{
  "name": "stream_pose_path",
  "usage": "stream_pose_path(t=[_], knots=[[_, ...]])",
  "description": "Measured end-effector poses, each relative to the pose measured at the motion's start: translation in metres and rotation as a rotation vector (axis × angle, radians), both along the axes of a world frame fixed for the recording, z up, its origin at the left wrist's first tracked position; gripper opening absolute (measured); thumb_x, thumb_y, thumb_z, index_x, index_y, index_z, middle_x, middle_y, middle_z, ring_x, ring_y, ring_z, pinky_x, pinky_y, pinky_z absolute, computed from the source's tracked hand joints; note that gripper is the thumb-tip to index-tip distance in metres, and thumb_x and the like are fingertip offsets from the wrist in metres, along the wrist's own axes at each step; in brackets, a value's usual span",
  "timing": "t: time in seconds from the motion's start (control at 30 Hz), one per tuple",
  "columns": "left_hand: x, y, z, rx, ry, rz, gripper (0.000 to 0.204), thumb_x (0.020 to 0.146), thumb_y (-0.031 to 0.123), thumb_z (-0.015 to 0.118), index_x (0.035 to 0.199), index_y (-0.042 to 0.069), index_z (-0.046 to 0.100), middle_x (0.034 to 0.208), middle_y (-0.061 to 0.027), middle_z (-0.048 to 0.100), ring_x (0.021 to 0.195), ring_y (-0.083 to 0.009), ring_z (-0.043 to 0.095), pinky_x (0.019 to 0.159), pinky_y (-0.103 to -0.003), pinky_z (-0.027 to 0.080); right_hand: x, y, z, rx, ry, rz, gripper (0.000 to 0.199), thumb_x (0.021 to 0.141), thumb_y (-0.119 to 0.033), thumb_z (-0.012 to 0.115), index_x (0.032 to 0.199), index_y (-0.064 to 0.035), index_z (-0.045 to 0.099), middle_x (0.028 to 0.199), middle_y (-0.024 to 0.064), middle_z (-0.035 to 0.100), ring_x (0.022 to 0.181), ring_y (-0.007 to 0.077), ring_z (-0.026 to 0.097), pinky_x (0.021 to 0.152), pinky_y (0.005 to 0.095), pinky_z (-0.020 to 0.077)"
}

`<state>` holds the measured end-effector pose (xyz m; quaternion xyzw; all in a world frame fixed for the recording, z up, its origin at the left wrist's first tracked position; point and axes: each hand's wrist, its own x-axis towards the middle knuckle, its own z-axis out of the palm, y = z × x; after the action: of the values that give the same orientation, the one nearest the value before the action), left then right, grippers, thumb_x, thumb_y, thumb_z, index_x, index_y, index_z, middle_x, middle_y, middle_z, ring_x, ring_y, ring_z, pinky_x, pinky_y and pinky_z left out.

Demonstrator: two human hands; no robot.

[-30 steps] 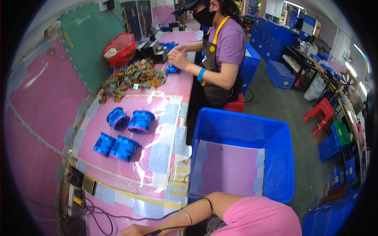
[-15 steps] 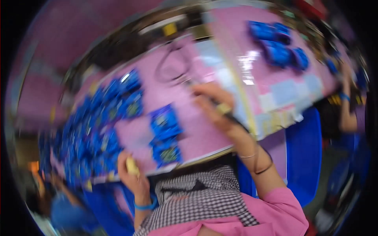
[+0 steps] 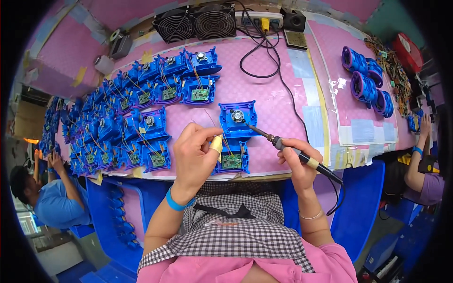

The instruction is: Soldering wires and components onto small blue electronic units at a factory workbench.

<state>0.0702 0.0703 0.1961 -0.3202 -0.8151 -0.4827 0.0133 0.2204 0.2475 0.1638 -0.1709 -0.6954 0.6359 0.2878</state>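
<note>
My right hand (image 3: 302,162) grips a soldering iron (image 3: 328,173) like a pen. The iron's tip is at the round metal speaker (image 3: 237,116) in an open blue plastic housing (image 3: 250,107). Just left of it, my left hand (image 3: 192,153) is closed in a pinch on thin wires (image 3: 223,143), and a red strand rises above the fingers. A yellow cover wraps one finger. Below the speaker half lies the other housing half with a green circuit board (image 3: 231,162), partly behind the left hand. Whether the tip touches a contact is too small to tell.
Rows of wired blue housings (image 3: 151,121) fill the bench's left. At the back stand two fans (image 3: 212,23), a power strip (image 3: 247,20) and looped black cable (image 3: 243,63). Round blue-purple parts (image 3: 363,87) lie right. Co-workers sit left (image 3: 61,200) and right (image 3: 424,181); blue bins (image 3: 365,207) flank me.
My left hand has come up from the bench edge to the wires at the housing. My right hand has brought the iron left to the speaker. The view has swung and sharpened.
</note>
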Motion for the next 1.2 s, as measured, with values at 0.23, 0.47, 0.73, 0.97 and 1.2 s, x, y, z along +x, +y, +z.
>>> stream_pose_path(t=[0.23, 0.47, 0.73, 0.97, 1.2], knots=[[-0.005, 0.014, -0.009, 0.016, -0.060, -0.010, 0.019, 0.071, -0.007, 0.068, 0.087, 0.002, 0.072, 0.071, -0.0027, 0.053, 0.054, -0.0068, 0.048, 0.047, -0.022, 0.035, -0.009, -0.006, -0.004, -0.106, -0.051, 0.008, 0.019, 0.087, -0.003, 0.060, 0.102, 0.0081, 0.064, 0.082, 0.0150, 0.068, 0.067, 0.0169, 0.066, 0.060, 0.0265, 0.0553], [-0.010, 0.018, -0.013, 0.005, -0.038, -0.014, 0.018, 0.071, -0.007, 0.069, 0.086, 0.002, 0.072, 0.070, -0.0028, 0.053, 0.053, -0.0062, 0.049, 0.046, -0.023, 0.035, -0.016, -0.008, -0.006, -0.185, 0.008, -0.058, 0.020, 0.085, -0.004, 0.064, 0.103, 0.0065, 0.066, 0.078, 0.0117, 0.069, 0.066, 0.0141, 0.067, 0.060, 0.0236, 0.0543], [-0.006, 0.024, -0.016, 0.015, -0.019, -0.012, 0.018, 0.071, -0.007, 0.068, 0.087, 0.002, 0.072, 0.070, -0.0029, 0.051, 0.053, -0.0073, 0.044, 0.046, -0.024, 0.032, -0.013, -0.011, -0.007, 0.036, -0.022, -0.049, 0.019, 0.080, -0.002, 0.068, 0.099, 0.0025, 0.068, 0.081, 0.0114, 0.070, 0.066, 0.0138, 0.067, 0.059, 0.0236, 0.0519], [-0.003, 0.023, -0.014, -0.025, 0.126, -0.029, 0.020, 0.073, -0.007, 0.068, 0.090, 0.003, 0.068, 0.071, -0.0043, 0.051, 0.053, -0.0108, 0.045, 0.046, -0.027, 0.035, -0.010, -0.016, 0.003, 0.406, 0.070, -0.068, 0.017, 0.078, 0.001, 0.065, 0.095, 0.0018, 0.068, 0.078, 0.0128, 0.069, 0.061, 0.0169, 0.065, 0.055, 0.0257, 0.0500], [-0.002, 0.037, -0.005, -0.126, 0.171, -0.082, 0.022, 0.073, -0.006, 0.068, 0.092, 0.004, 0.063, 0.076, -0.0077, 0.057, 0.058, -0.0179, 0.053, 0.049, -0.029, 0.040, -0.008, 0.008, 0.017, 0.097, -0.070, -0.083, 0.016, 0.083, 0.000, 0.062, 0.097, 0.0057, 0.068, 0.082, 0.0124, 0.069, 0.066, 0.0149, 0.066, 0.061, 0.0245, 0.0536]])
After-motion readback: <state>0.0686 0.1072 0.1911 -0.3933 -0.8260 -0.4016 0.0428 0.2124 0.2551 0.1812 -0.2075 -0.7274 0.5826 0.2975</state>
